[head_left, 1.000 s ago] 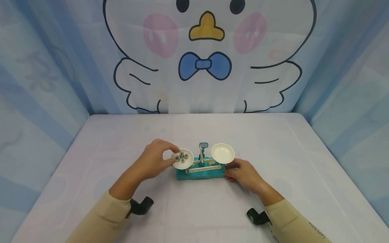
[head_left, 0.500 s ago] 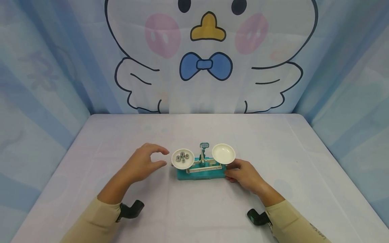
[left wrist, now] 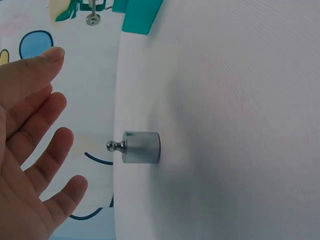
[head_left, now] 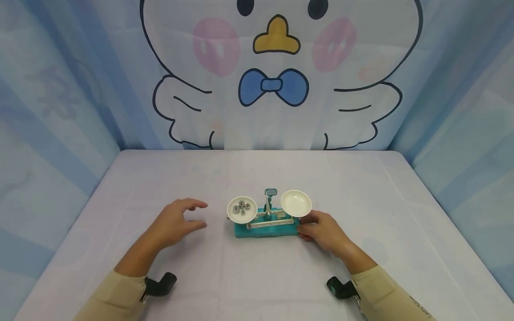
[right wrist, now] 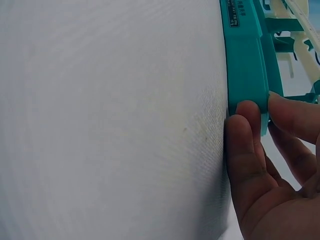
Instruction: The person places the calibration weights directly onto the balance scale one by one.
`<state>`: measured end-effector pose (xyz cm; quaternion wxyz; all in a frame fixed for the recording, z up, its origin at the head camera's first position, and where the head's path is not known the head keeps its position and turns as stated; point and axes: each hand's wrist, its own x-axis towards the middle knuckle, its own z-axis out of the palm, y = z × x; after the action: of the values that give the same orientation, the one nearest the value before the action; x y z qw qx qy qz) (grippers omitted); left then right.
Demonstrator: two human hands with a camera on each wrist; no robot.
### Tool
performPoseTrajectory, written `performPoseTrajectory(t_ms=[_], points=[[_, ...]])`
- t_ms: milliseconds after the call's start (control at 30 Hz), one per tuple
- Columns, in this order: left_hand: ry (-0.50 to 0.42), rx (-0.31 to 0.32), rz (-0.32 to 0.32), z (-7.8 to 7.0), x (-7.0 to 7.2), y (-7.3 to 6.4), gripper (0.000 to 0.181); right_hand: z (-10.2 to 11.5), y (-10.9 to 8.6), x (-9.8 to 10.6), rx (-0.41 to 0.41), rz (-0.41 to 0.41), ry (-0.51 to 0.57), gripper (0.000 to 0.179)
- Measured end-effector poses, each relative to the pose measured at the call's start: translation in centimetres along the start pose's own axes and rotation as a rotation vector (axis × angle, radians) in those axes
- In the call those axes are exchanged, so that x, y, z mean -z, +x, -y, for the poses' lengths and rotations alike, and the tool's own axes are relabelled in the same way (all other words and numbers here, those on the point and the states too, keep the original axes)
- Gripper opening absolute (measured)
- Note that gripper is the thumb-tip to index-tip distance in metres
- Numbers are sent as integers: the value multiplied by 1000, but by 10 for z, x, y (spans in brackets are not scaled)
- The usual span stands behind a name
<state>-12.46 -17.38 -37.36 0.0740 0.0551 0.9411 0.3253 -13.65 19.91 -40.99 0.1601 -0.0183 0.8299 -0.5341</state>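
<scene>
A teal balance scale (head_left: 265, 231) stands mid-table with two white pans. Its left pan (head_left: 252, 216) bears several small metal weights (head_left: 242, 203); the right pan (head_left: 296, 203) has nothing on it and sits higher. My left hand (head_left: 172, 226) hovers to the left of the scale, fingers parted and holding nothing. Close by it in the left wrist view, a larger knobbed metal weight (left wrist: 141, 147) stands upright on the table; the hand hides it in the head view. My right hand (head_left: 324, 231) pinches the right end of the scale's base (right wrist: 245, 70) between thumb and fingers.
A pale cloth covers the table (head_left: 257, 276). Behind it hangs a curtain (head_left: 273, 125) printed with a cartoon bird, and blue curtains flank both sides. Black wrist cameras (head_left: 161, 284) stick out from both sleeves.
My left hand has drawn back leftward from the left pan, leaving the small weights lying in it. The right hand has kept its hold on the base.
</scene>
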Motion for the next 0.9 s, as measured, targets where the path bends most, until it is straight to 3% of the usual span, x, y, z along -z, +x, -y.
performPoseTrajectory(t_ms=[200,400,533,900], points=[[-25,22,9,17,-3,-1,48,0,-2,0,4,-11,-19,39],[-24,69,24,25,-8,-1,43,1,-2,-1,12,-8,-26,40],[-27,67,23,30,-12,1,42,1,-2,-1,14,-13,-43,40],[-10,70,16,30,-16,3,34,4,-4,-3,4,-31,-97,44]])
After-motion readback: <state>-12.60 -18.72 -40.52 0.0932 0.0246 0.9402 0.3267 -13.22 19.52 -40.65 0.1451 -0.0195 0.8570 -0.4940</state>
